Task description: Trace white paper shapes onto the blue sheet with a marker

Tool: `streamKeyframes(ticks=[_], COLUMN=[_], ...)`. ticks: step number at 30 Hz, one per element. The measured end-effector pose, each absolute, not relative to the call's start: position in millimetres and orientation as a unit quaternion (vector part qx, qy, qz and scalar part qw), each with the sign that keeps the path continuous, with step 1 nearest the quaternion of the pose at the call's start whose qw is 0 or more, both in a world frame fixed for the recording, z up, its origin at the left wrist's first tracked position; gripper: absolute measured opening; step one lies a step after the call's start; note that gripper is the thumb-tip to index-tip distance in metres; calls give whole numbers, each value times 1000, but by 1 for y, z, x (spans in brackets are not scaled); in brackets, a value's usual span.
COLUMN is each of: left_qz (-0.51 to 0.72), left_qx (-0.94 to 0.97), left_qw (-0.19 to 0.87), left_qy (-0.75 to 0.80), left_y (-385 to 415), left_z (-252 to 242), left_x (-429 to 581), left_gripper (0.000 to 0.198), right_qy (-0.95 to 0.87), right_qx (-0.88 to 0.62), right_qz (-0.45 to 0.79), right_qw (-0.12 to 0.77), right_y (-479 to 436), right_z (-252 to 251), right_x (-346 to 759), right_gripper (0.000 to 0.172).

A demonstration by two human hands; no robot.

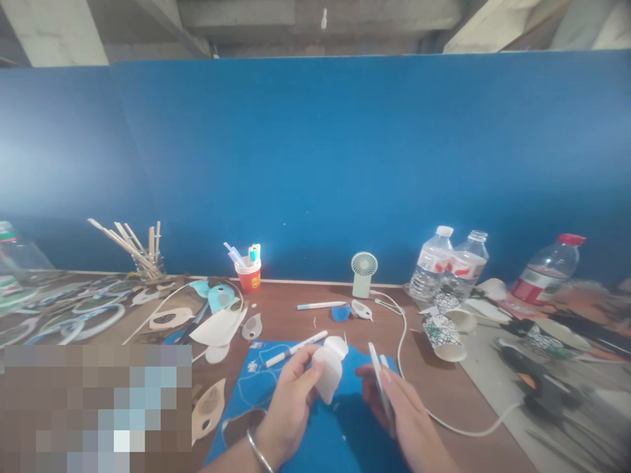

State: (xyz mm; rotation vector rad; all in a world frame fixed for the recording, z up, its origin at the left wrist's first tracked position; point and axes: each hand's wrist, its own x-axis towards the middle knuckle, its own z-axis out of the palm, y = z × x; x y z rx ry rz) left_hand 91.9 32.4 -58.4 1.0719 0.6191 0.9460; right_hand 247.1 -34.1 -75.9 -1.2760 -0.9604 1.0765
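Note:
Low in the middle of the head view, my left hand (pixel 294 394), with a silver bangle at its wrist, pinches a small white cutout (pixel 328 374) with a rounded top flap. My right hand (pixel 401 410) grips a thin white slab (pixel 380 378) seen nearly edge-on; it looks like a phone, but its face is hidden. Both hands are above a blue sheet (pixel 355 427) on the brown table. A white pen (pixel 296 348) lies on the sheet just beyond my left hand. Past it are another pen (pixel 320 305), a blue half-round piece (pixel 341 313) and a small white bird cutout (pixel 362 309).
Bird-shaped cutouts (pixel 207 410) and hoops (pixel 101 323) spread leftward. A red cup (pixel 250 276) of pens and a small fan (pixel 364 269) stand along the blue partition (pixel 315 164). A white cable (pixel 401 348) curves right, near bottles (pixel 432 263) and patterned paper cups (pixel 444 338).

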Motion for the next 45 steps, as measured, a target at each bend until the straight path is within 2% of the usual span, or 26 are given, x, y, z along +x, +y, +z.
streamKeyframes(ticks=[4,10,13,15,20,34,45], left_qz=[407,402,410,403,402,410,379], left_qx=[459,470,471,465,474,450,562], left_qw=[750,746,738,744,745,764,695], left_qy=[246,246,256,260,242,213,241], left_y=[30,29,30,30,29,30,29], left_z=[-56,-60,-65,-67,-66,-71,-70], left_x=[91,89,88,88,89,89,87], left_gripper=[13,13,29,38,40,35,39], right_qy=[-560,-741,-767,-776,-791,-793,-793], right_qx=[-599,-556,-543,-534,-501,-488,-479], right_qz=[281,62,-5,-34,-83,-119,-134], right_qw=[499,370,343,336,341,345,351], right_y=[-40,-42,-42,-43,-44,-44,-45], right_z=[-70,-74,-73,-70,-67,-67,-67], right_x=[253,265,263,259,251,249,246], right_gripper=[31,29,21,22,27,26,23])
